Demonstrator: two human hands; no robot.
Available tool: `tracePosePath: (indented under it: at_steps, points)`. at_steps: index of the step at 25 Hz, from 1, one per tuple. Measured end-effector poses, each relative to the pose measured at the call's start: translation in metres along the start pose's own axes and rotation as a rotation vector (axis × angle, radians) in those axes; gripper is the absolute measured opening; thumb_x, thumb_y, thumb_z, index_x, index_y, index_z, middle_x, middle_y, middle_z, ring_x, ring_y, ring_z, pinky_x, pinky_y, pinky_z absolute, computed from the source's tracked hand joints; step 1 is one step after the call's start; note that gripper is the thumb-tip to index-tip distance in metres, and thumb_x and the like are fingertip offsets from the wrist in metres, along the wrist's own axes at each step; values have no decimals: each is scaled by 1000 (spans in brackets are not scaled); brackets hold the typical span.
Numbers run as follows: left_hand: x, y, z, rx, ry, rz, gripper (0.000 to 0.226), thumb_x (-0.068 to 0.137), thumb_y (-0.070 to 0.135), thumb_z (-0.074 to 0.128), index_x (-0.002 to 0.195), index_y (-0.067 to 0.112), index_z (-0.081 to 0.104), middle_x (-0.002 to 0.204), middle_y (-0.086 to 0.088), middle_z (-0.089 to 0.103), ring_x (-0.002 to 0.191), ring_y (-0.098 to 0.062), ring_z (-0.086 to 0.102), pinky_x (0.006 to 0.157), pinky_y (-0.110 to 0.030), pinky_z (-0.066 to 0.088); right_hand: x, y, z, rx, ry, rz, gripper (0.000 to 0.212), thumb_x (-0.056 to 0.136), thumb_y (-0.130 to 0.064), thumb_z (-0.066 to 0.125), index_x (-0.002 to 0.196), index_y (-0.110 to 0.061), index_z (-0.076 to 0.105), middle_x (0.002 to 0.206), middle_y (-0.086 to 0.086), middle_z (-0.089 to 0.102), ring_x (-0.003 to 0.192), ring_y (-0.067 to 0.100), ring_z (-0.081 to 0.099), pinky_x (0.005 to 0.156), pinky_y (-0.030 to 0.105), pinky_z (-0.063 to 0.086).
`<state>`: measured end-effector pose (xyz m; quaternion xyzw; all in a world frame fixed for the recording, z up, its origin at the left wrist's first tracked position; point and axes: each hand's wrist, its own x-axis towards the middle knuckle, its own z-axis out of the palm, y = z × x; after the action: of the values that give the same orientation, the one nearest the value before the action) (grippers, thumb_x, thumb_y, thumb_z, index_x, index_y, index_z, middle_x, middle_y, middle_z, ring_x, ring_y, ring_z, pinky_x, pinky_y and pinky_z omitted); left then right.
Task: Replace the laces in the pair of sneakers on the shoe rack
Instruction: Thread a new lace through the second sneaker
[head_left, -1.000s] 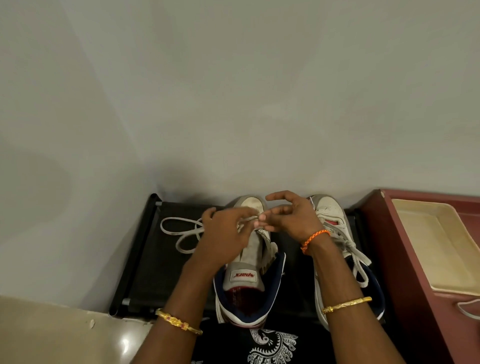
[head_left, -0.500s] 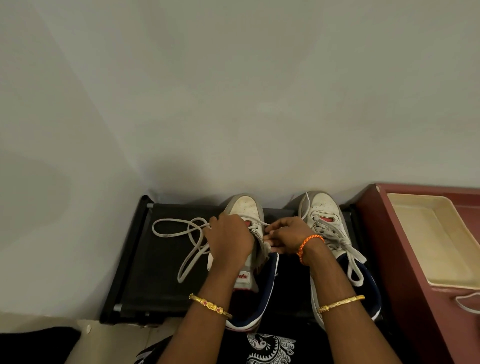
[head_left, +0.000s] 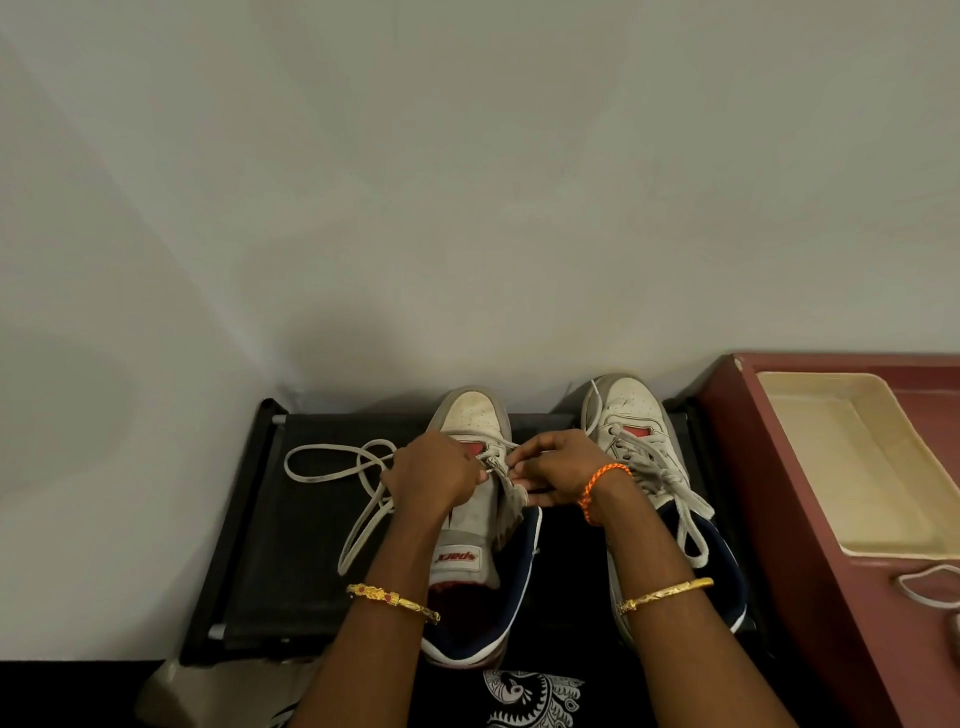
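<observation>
nearest, a black cloth with a white print (head_left: 530, 699) lies just in front of the black shoe rack (head_left: 249, 519). on the rack stand two white sneakers with navy collars, side by side, toes to the wall. the left sneaker (head_left: 475, 415) shows a tongue tag reading "sparx" in red, seen upside down. no other writing can be read. two gold bangles, one on each forearm, and one orange thread band (head_left: 597, 486) on the right wrist. the left hand (head_left: 431, 475) and right hand (head_left: 558, 465) meet over the left sneaker's eyelets, fingers of both curled and pinching its grey-white lace (head_left: 332, 475), which runs from the fingertips leftward in loose loops across the rack. the right sneaker (head_left: 628, 410) is laced and tied. beside the rack, to its right, sits a maroon cabinet (head_left: 810, 545) holding one cream tray (head_left: 883, 415).
</observation>
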<state>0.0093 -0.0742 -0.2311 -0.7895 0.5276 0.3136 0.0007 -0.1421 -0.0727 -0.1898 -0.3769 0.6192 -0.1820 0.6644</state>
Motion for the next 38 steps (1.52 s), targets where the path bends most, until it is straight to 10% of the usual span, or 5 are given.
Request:
tracePosePath:
  at_steps: [21,27,38]
  points:
    - [-10,5,0,-204,9,-1,37,77,41,71,106,17,70,118,-5,64,107,-25,58,94,-43,47,-5,-3,-2,-57,-27,-37,14,89,6,55,82,-5,62,70,4,60,41,2,59,42,18,50]
    - [-8,4,1,-268,-2,24,35,85,27,66,116,11,66,121,-11,60,110,-27,55,96,-40,47,-10,-6,1,-277,-68,-90,27,79,-19,74,100,-6,63,82,-1,59,69,5,57,43,14,47]
    - [-17,9,-1,-540,-2,-13,40,81,17,71,119,7,64,131,-13,55,118,-29,52,99,-38,45,-8,-6,2,-211,40,-66,23,82,10,57,102,2,67,69,4,54,56,13,49,34,12,38]
